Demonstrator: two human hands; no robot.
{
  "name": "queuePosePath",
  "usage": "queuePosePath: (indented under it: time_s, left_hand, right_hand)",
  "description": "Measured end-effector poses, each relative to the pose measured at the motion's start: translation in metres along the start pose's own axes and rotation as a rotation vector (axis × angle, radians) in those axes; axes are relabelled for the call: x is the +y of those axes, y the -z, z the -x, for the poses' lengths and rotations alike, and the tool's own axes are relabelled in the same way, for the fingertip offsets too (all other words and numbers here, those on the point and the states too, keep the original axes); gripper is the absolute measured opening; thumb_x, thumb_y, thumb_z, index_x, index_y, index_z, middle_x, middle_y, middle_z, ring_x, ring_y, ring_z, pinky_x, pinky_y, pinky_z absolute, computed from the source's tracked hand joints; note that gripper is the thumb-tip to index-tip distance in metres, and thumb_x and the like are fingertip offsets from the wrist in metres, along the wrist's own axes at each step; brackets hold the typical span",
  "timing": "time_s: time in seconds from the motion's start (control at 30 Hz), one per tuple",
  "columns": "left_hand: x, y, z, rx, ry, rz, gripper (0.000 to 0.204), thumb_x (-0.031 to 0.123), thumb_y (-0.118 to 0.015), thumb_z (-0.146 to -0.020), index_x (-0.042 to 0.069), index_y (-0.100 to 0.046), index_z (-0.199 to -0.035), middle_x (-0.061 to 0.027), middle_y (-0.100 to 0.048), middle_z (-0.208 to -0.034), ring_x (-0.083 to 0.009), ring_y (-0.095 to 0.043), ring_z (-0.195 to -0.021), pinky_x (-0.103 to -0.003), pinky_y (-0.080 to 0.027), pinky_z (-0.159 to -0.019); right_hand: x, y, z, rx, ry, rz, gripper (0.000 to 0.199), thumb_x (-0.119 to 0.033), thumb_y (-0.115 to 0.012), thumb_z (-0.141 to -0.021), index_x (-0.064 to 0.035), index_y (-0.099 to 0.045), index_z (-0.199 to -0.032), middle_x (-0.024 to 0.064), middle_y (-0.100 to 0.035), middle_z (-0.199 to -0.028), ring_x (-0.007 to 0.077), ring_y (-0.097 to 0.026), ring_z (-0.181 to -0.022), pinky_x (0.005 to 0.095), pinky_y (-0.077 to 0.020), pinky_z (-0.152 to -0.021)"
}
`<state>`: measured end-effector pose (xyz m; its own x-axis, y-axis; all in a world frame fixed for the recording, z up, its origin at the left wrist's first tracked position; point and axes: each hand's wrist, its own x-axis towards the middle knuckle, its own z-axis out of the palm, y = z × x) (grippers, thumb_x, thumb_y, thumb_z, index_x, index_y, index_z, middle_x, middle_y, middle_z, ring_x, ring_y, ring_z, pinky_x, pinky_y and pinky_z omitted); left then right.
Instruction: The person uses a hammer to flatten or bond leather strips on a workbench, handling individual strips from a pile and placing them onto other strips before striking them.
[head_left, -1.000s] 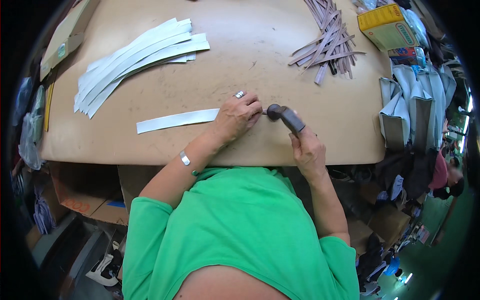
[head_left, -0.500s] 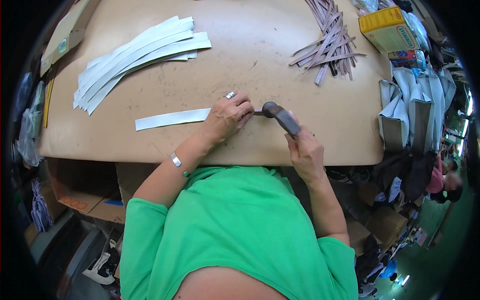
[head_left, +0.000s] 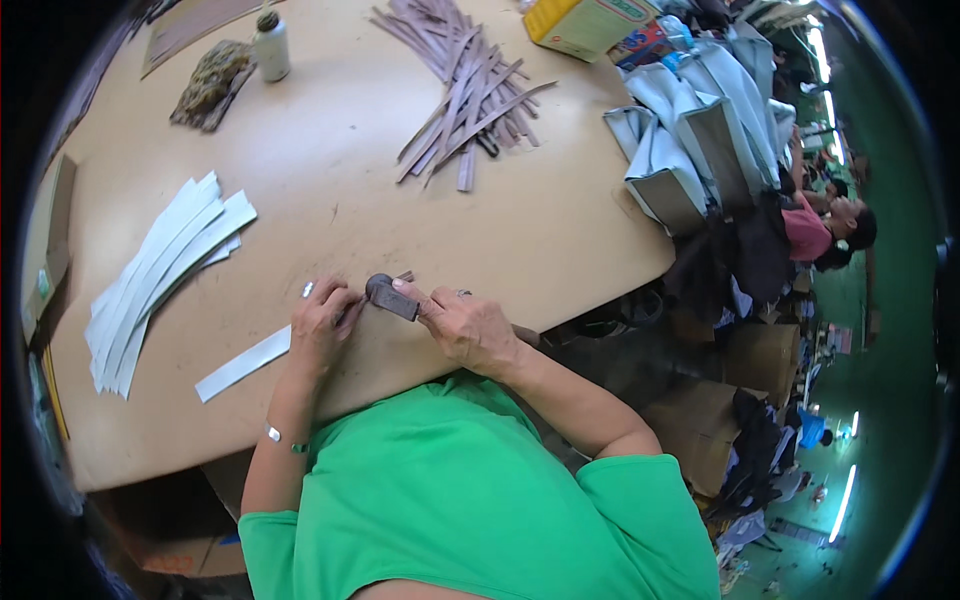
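Note:
My right hand (head_left: 465, 325) grips a dark hammer (head_left: 385, 294) by its handle, its round head resting low on the tan table (head_left: 330, 150) near the front edge. My left hand (head_left: 322, 325) lies flat just left of the hammer head, pressing down one end of a long white strip (head_left: 240, 365) that runs off to the lower left. A thin dark strip pokes out beside the hammer head.
A stack of white strips (head_left: 160, 275) lies at the left. Grey-brown strips (head_left: 465, 85) are piled at the back, with a small bottle (head_left: 270, 45), a dark rag (head_left: 208, 80) and a yellow box (head_left: 590, 20). Folded grey pieces (head_left: 690, 130) and people sit right.
The view has swung, so the table looks turned. The hammer head has come down beside my left hand's fingers, and both hands sit closer together on the strip's end.

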<state>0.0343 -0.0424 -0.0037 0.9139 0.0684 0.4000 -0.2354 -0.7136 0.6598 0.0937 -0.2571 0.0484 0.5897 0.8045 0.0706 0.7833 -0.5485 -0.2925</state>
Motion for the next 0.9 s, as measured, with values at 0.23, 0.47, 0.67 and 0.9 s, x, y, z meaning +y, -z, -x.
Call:
queuePosePath:
  time_s: [0.23, 0.47, 0.67, 0.9]
  left_hand:
    - [-0.003, -0.002, 0.006, 0.015, 0.018, -0.011, 0.015, 0.002, -0.071, -0.07, 0.004, -0.061, -0.08, -0.0101, -0.057, -0.083, -0.0273, -0.056, -0.076, -0.037, -0.045, -0.063]
    - [0.0, 0.001, 0.003, 0.007, -0.029, -0.02, 0.016, 0.001, -0.07, -0.069, 0.006, -0.06, -0.081, -0.0098, -0.057, -0.082, -0.0272, -0.055, -0.073, -0.037, -0.045, -0.063]
    - [-0.004, 0.0, 0.004, -0.065, -0.085, -0.014, 0.016, 0.003, -0.071, -0.068, 0.008, -0.06, -0.079, -0.008, -0.057, -0.082, -0.0261, -0.055, -0.074, -0.036, -0.044, -0.065]
    - [0.0, -0.001, -0.006, -0.15, -0.064, -0.033, 0.012, 0.008, -0.07, -0.071, 0.01, -0.061, -0.079, -0.0044, -0.057, -0.083, -0.023, -0.056, -0.076, -0.036, -0.042, -0.071]
  right_hand:
    - [0.044, 0.016, -0.015, 0.036, -0.395, -0.705, 0.041, -0.016, -0.061, -0.082, -0.0021, -0.05, -0.119, 0.017, -0.063, -0.094, 0.0346, -0.062, -0.084, 0.0408, -0.0498, -0.072]
    - [0.052, 0.014, -0.022, 0.025, -0.295, -0.035, 0.023, -0.018, -0.062, -0.082, -0.0041, -0.054, -0.099, 0.013, -0.062, -0.089, 0.0297, -0.063, -0.081, 0.0385, -0.0513, -0.068]
    - [-0.003, 0.055, -0.036, 0.218, -0.001, -0.149, 0.031, -0.011, -0.063, -0.08, -0.0105, -0.059, -0.11, 0.0104, -0.065, -0.089, 0.0276, -0.063, -0.074, 0.0361, -0.0522, -0.063]
    - [-0.115, 0.177, -0.05, 0.364, 0.745, -0.947, 0.018, -0.015, -0.058, -0.086, 0.0019, -0.064, -0.091, 0.0169, -0.062, -0.093, 0.0234, -0.062, -0.073, 0.034, -0.0527, -0.061]
